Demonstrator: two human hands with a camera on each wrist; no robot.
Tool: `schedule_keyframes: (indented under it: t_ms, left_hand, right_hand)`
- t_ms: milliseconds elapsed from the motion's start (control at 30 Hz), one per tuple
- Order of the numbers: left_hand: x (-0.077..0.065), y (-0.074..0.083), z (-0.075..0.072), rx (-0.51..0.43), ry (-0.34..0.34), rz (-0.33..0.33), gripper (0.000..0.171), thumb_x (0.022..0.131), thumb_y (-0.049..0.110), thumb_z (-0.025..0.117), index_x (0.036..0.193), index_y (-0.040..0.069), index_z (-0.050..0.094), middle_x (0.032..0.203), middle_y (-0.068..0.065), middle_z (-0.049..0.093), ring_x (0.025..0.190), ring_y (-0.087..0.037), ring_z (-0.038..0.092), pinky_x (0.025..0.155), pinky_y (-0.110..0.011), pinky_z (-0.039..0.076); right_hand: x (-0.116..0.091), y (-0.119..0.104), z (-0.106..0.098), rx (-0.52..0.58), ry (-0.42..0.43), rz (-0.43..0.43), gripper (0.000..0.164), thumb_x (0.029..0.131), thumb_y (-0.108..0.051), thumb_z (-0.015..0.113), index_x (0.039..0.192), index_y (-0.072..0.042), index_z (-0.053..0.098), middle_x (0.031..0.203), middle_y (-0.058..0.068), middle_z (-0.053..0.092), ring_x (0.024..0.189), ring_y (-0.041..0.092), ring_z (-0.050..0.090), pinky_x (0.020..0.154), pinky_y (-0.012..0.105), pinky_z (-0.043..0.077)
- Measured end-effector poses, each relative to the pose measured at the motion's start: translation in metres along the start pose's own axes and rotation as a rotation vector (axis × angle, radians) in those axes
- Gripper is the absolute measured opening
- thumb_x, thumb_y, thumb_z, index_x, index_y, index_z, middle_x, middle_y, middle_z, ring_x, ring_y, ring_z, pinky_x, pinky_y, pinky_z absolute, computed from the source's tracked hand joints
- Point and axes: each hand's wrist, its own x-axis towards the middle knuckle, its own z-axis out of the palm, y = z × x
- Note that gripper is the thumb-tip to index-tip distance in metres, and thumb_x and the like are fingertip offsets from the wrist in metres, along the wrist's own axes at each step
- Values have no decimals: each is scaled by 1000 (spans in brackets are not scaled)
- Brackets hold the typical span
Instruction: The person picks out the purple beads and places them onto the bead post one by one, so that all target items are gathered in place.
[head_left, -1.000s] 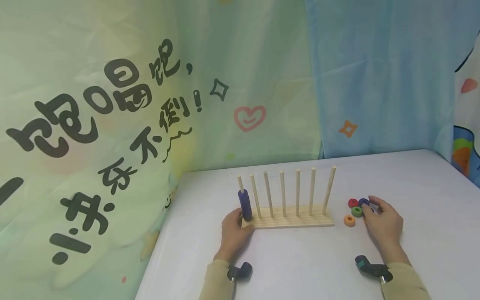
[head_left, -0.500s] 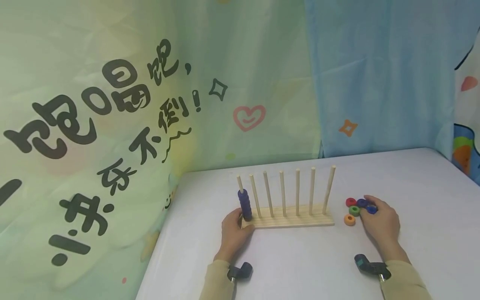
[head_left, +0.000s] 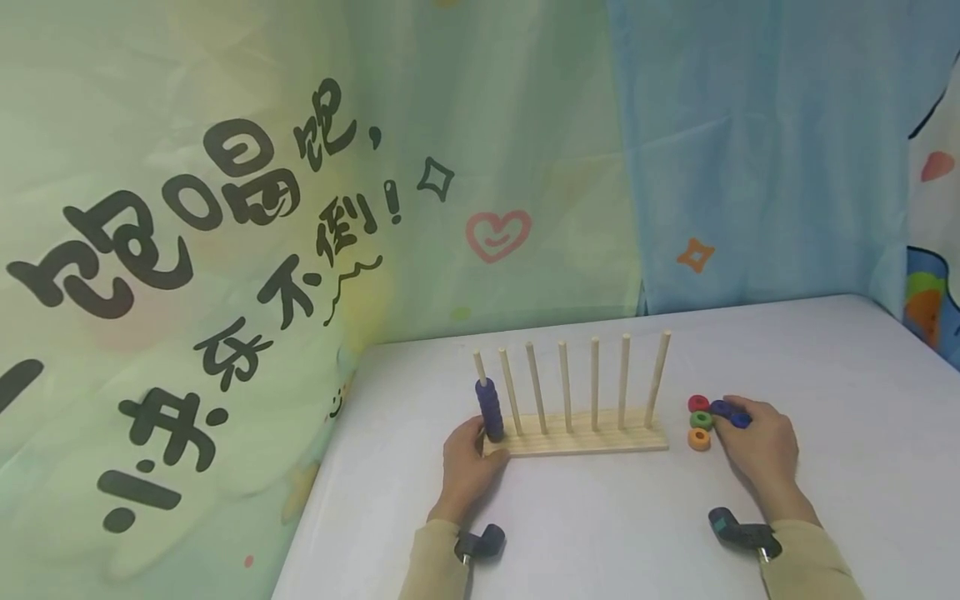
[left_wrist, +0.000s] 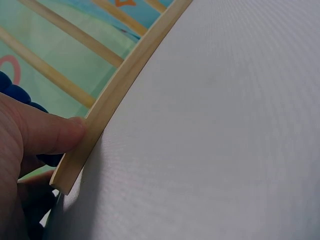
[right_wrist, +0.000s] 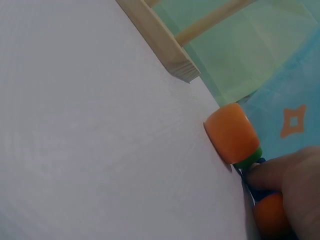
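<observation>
In the head view, a wooden peg rack [head_left: 577,442] carries a row of upright pegs, with a stack of dark blue beads [head_left: 489,410] on the leftmost. My left hand [head_left: 468,471] grips the left end of its base, thumb on the front edge [left_wrist: 75,132]. To the right, my right hand [head_left: 761,442] pinches a blue bead [head_left: 721,407] between thumb and index finger. A second blue bead [head_left: 740,419] lies against the fingers. Red [head_left: 698,403], green [head_left: 701,420] and orange [head_left: 699,439] beads sit just left of the thumb.
Everything stands on a white-covered table [head_left: 600,525]. A printed curtain [head_left: 495,167] hangs behind and along the left side. In the right wrist view, another orange bead [right_wrist: 272,215] shows partly behind the hand.
My right hand has shifted slightly left, and the blue, red and green beads have moved left with it, closer together. The left hand and the rack stay put.
</observation>
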Motion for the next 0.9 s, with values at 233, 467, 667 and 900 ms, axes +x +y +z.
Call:
schedule_keyframes:
  t_ms: [233, 467, 667, 900]
  left_hand:
    - [0, -2, -1, -8, 8, 7, 55, 73, 22, 76, 124, 8, 63, 126, -11, 64, 123, -31, 55, 110, -51, 35]
    - [1, -1, -2, -16, 14, 15, 54, 73, 21, 77, 124, 9, 63, 125, -10, 65, 123, -30, 55, 110, -49, 36]
    - [2, 0, -1, -16, 10, 11, 54, 74, 21, 77, 124, 9, 63, 126, -10, 64, 124, -30, 55, 111, -48, 35]
    - [1, 0, -1, -9, 5, 11, 54, 73, 21, 76, 124, 9, 63, 126, -10, 64, 124, -31, 54, 111, -51, 35]
  right_hand:
    - [-2, -5, -2, 59, 2, 75, 50, 94, -22, 62, 138, 1, 50, 137, 34, 45, 128, 54, 37, 102, 70, 33]
    - [-5, -13, -5, 109, 55, 81, 54, 94, -26, 63, 139, 0, 50, 137, 30, 48, 127, 48, 39, 101, 65, 35]
    - [-10, -22, -10, 83, 106, 23, 50, 92, -23, 64, 136, -1, 53, 132, 27, 52, 120, 43, 41, 95, 60, 37]
    - [-18, -32, -13, 67, 75, -32, 48, 91, -24, 65, 132, -1, 55, 130, 26, 53, 115, 42, 43, 85, 56, 39]
